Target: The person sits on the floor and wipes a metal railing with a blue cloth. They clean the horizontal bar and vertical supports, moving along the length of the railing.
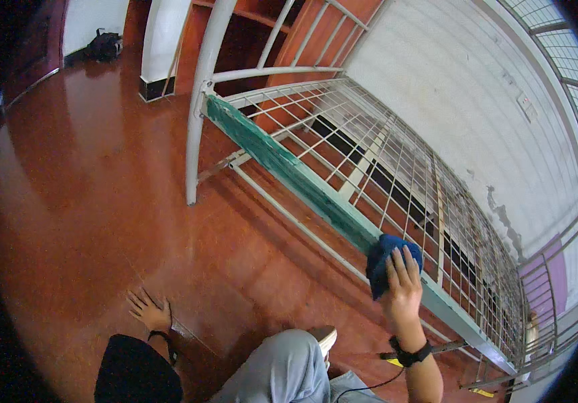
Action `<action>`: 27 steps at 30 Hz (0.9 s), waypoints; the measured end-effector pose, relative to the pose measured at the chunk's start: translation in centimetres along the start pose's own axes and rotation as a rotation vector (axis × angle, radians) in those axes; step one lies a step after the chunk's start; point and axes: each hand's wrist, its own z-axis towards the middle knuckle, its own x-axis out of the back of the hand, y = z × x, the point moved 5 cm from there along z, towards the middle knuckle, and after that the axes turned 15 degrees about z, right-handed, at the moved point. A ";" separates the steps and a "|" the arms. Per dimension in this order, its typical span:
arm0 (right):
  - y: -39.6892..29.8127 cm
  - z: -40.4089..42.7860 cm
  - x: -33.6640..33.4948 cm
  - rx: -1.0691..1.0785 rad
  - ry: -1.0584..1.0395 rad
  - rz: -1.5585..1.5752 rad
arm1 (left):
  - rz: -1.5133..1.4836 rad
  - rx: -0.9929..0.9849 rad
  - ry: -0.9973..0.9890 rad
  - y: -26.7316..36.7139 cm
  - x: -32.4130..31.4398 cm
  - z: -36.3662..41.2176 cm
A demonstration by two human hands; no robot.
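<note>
My right hand [403,282] presses a dark blue cloth [384,264] against the side rail of a metal bed frame [294,171]. The cloth wraps over the rail's top edge. Dark green patches cover the rail's outer face on the left stretch, while the part right of the cloth looks pale green. My left hand [150,310] rests on the reddish-brown floor with its fingers spread, holding nothing. Both wrists wear black bands, and a thin cable hangs near the right one.
A wire mesh base [364,146] spans the bed frame beside a white wall [450,101]. The bed's grey post [196,126] stands at the left end. A black bag [103,45] lies far back left. My bent knee [289,362] is below the rail.
</note>
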 end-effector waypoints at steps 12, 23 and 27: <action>-9.9 17.3 -12.2 -0.052 0.244 0.020 | 0.083 -0.045 -0.087 0.2 -0.3 0.0; 0.5 0.9 -2.1 -0.004 0.065 0.035 | 0.063 0.004 0.040 0.1 -2.0 0.3; 1.1 -1.9 0.6 -0.028 0.159 -0.067 | 0.050 0.023 0.039 0.1 -1.4 0.2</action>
